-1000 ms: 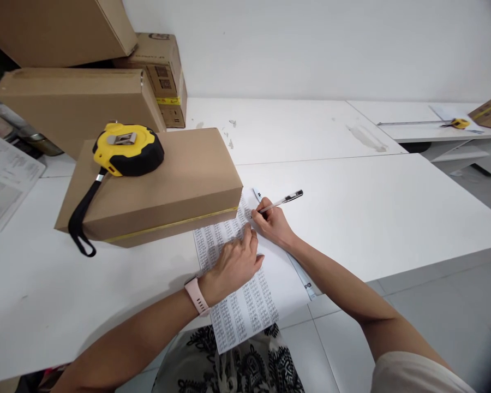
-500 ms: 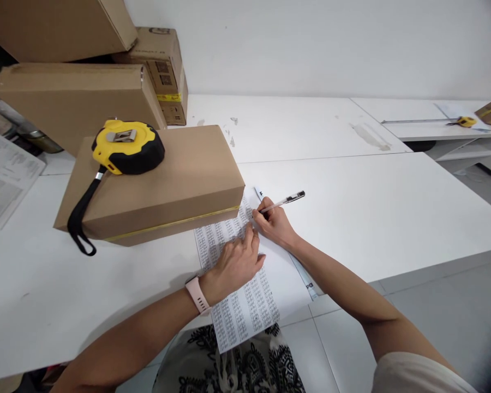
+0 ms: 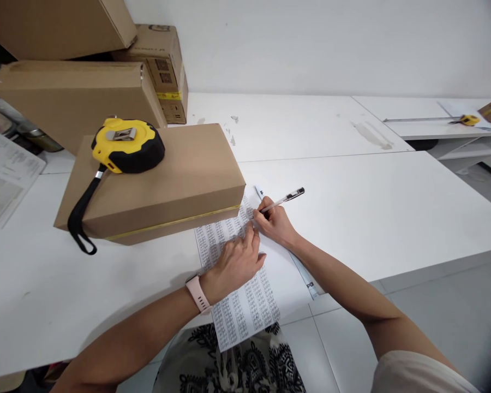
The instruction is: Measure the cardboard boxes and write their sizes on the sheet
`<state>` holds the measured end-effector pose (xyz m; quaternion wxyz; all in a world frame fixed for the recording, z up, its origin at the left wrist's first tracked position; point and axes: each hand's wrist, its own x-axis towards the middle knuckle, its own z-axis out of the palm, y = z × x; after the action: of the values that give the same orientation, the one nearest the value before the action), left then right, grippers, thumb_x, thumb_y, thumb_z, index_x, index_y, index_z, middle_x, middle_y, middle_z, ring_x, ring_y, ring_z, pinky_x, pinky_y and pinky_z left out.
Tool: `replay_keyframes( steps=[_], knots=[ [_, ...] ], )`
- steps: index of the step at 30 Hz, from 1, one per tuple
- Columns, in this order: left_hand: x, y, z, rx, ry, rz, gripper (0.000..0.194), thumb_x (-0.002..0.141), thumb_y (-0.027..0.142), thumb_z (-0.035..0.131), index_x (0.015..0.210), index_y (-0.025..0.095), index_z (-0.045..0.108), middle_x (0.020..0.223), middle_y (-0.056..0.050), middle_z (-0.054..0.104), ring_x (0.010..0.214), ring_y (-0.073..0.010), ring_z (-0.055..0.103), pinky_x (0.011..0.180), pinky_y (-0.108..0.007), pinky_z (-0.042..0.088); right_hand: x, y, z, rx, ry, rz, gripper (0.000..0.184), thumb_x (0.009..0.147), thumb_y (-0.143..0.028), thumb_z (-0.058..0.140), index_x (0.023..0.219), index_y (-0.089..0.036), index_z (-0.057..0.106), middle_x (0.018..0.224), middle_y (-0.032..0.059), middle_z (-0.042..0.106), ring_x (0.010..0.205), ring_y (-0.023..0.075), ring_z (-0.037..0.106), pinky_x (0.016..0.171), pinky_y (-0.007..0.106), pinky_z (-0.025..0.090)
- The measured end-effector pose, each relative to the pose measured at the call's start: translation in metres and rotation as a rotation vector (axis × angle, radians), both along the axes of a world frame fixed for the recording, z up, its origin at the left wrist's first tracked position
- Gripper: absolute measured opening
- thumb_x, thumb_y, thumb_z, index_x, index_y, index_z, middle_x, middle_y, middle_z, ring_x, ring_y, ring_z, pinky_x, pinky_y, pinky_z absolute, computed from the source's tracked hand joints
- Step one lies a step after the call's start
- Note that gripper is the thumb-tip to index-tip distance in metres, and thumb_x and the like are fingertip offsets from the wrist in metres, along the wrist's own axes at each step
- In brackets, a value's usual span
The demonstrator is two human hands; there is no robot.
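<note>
One pen (image 3: 286,197) was gripped in your right hand (image 3: 275,222) at the sheet (image 3: 245,312), which lay under your open left hand (image 3: 237,263), right of the nearest carton (image 3: 184,164), overhanging the counter (image 3: 352,218).

This looks to me like a packing room or plain office: cardboard boxes (image 3: 71,93) pile up around ten o'clock, a chunky tape measure (image 3: 126,146) tops the nearest, white tables (image 3: 352,207) stretch toward two o'clock, and a pen (image 3: 284,198) meets a densely lined sheet (image 3: 245,314) mid-dial.
</note>
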<state>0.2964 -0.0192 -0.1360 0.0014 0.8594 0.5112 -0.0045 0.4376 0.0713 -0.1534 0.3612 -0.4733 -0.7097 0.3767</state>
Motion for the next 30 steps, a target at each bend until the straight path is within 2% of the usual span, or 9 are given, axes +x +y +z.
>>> replay_keyframes(
  steps=[8, 30],
  knots=[
    [0.0003, 0.0005, -0.0019, 0.008, 0.022, -0.001, 0.056, 0.099, 0.042, 0.045, 0.140, 0.003, 0.049, 0.152, -0.025, 0.041, 0.085, -0.0232, 0.070, 0.063, -0.033, 0.057, 0.0001, -0.0004, 0.0016, 0.011, -0.004, -0.056, 0.019, 0.085, -0.031, 0.055, 0.073, -0.023, 0.042, 0.053, -0.0075, 0.040, 0.050, 0.0103, 0.037, 0.049, 0.026, 0.030],
    [0.0013, 0.0013, 0.0008, 0.001, 0.025, 0.004, 0.056, 0.099, 0.041, 0.045, 0.139, 0.003, 0.050, 0.153, -0.024, 0.041, 0.083, -0.0229, 0.071, 0.062, -0.033, 0.058, 0.0014, 0.0005, 0.0013, 0.020, -0.009, -0.033, 0.018, 0.084, -0.026, 0.055, 0.073, -0.023, 0.041, 0.053, -0.0082, 0.038, 0.049, 0.0096, 0.035, 0.049, 0.025, 0.027]
  ],
)
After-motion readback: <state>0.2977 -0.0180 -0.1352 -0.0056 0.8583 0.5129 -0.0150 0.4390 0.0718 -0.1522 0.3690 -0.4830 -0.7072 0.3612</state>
